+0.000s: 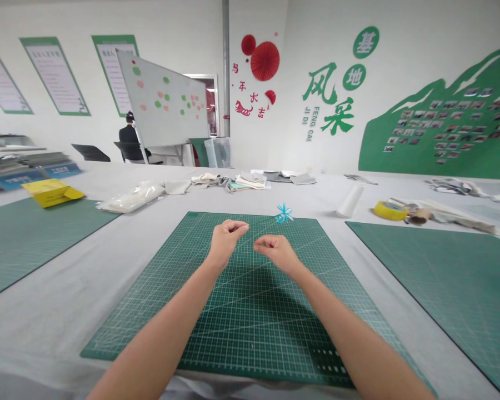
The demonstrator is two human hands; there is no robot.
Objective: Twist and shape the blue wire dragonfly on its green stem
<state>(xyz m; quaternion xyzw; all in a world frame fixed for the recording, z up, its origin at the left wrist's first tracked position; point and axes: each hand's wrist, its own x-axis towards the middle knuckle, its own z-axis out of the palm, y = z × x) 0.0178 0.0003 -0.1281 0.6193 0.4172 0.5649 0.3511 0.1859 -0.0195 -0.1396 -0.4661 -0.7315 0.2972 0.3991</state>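
Note:
A light-blue looped flower point(284, 213) on a thin dark green stem point(263, 220) is held up above the far part of the green cutting mat point(250, 344). My left hand point(228, 240) pinches the stem's near end between thumb and fingers, and the flower points to the right. My right hand point(277, 251) hovers just below and right of the stem, apart from it, its thumb and fingertips pressed together. Whatever lies between those fingertips is too small to make out.
Two more cutting mats lie at the left point(45, 239) and right point(441, 278). Behind are a plastic-wrapped pack point(133, 197), cloth scraps point(250, 181), a white roll point(350, 200), yellow tape point(390, 210) and a yellow box point(52, 191). A person point(128, 133) sits far back left.

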